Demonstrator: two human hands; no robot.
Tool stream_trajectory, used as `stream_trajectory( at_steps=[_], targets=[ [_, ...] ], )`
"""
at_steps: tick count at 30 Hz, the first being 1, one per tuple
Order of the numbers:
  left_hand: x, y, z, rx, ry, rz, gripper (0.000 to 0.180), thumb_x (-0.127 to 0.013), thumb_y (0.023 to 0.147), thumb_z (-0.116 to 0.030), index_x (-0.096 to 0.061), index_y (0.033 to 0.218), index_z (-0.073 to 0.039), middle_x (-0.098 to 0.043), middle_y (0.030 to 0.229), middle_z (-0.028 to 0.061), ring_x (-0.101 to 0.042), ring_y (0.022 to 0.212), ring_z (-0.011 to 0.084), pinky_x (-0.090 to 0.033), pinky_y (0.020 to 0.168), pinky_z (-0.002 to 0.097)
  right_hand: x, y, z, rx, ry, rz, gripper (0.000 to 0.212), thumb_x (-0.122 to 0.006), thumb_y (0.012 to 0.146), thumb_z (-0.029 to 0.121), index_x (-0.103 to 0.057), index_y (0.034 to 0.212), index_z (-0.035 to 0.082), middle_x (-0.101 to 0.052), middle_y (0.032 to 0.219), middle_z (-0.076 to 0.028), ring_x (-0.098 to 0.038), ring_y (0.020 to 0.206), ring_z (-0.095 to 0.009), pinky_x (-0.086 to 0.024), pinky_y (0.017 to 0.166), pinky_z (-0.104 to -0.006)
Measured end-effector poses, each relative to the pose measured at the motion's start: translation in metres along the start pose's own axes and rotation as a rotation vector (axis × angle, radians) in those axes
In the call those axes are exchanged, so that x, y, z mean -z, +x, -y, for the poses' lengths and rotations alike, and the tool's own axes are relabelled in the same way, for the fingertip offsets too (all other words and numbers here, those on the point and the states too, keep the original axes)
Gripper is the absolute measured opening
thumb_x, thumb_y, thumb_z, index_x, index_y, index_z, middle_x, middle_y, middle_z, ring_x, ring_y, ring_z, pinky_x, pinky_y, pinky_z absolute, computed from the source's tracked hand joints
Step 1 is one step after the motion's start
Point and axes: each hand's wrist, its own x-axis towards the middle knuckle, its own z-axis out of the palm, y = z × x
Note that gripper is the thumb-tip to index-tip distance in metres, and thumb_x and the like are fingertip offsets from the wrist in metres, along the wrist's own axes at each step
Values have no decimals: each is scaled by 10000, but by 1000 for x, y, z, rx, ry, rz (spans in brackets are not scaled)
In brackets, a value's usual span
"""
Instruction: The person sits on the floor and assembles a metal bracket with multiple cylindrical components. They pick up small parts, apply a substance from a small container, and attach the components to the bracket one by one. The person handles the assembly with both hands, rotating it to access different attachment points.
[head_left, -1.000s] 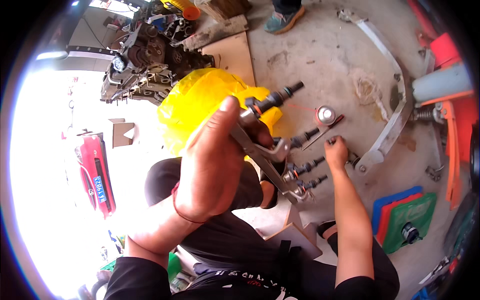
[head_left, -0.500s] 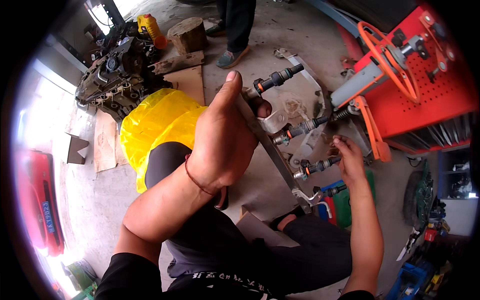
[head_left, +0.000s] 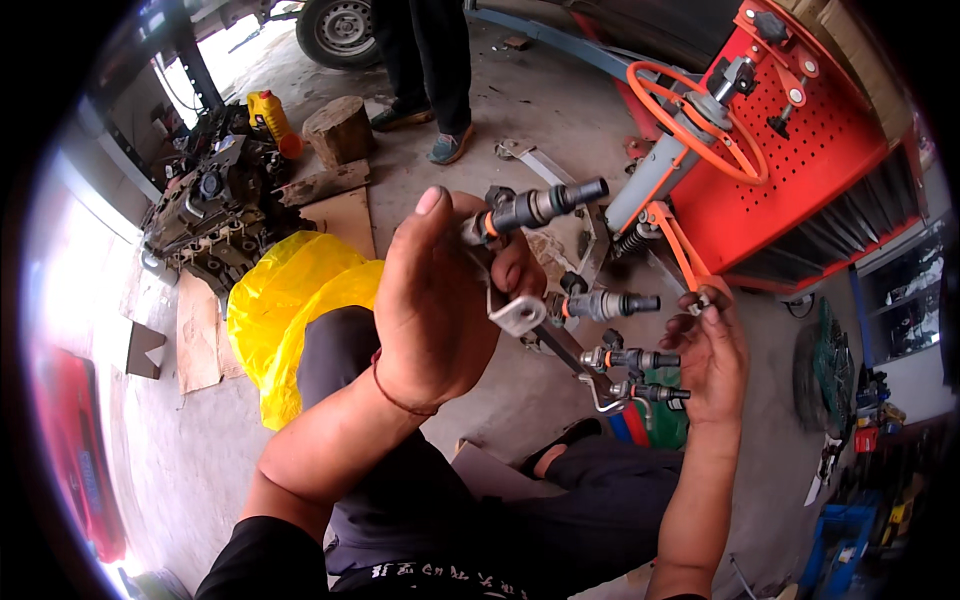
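My left hand (head_left: pixel 440 300) is wrapped round a metal fuel rail (head_left: pixel 562 345), held up in front of me and slanting down to the right. Several black-and-grey fuel injectors stick out of it; the nearest injector (head_left: pixel 540 208) points right, past my thumb. A flat bracket with a hole (head_left: pixel 520 316) juts from the rail below my fingers. My right hand (head_left: pixel 715 360) is raised right of the injector tips, apart from them. Between its thumb and fingertips is a small shiny metal piece (head_left: pixel 700 303), too small to name.
A dirty engine (head_left: pixel 215 195) sits at the far left, near a yellow jug (head_left: pixel 267 115) and a log stump (head_left: pixel 338 132). A yellow plastic bag (head_left: pixel 290 310) lies beside my knee. At right stands a red tool cabinet (head_left: pixel 800 190) behind an orange-wheeled stand (head_left: pixel 640 185). Another person's legs (head_left: pixel 425 60) are ahead.
The rail has turned in my left hand, so the injectors point more straight right. My right hand has moved away from an injector tip. The whole view has shifted a little.
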Motion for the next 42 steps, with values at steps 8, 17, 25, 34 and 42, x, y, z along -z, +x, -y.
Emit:
stream_trajectory(
  at_steps=[8,17,25,34,42],
  targets=[
    [13,4,5,-142,679,208,530,-398,974,-655,-454,987,-128,-523,788,79,-514,663,177,-451,649,351,-29,0,15,345,-177,128,448,-710,897,320,-535,1215,58,-559,1080,-185,-628,809,-241,-567,666,-361],
    [25,12,22,-147,680,16,533,-513,973,-553,-461,1057,-29,-590,908,175,-587,703,166,-486,586,269,-76,2,4,641,-490,71,431,-837,793,295,-583,1101,132,-575,1007,-135,-638,858,-269,-588,734,-393],
    [27,5,32,21,454,-39,397,-533,1015,-373,-462,1124,2,-563,1091,156,-620,881,234,-490,760,344,-87,5,-1,655,-774,306,324,-812,808,91,-593,1046,76,-675,1081,-155,-689,979,-295,-538,879,-463],
    [20,1,31,-17,474,-35,384,-531,1014,-358,-468,1130,3,-521,1091,145,-608,915,243,-488,750,348,-85,7,-5,617,-452,-3,233,-630,918,125,-517,1092,18,-599,984,-202,-630,820,-238,-567,752,-400],
    [25,3,38,112,341,-146,376,-415,1053,-390,-507,1127,-32,-549,842,114,-562,742,234,-478,731,363,-80,13,-2,629,-435,31,255,-529,984,192,-511,1135,-13,-614,1027,-212,-629,821,-244,-572,649,-351]
  ],
)
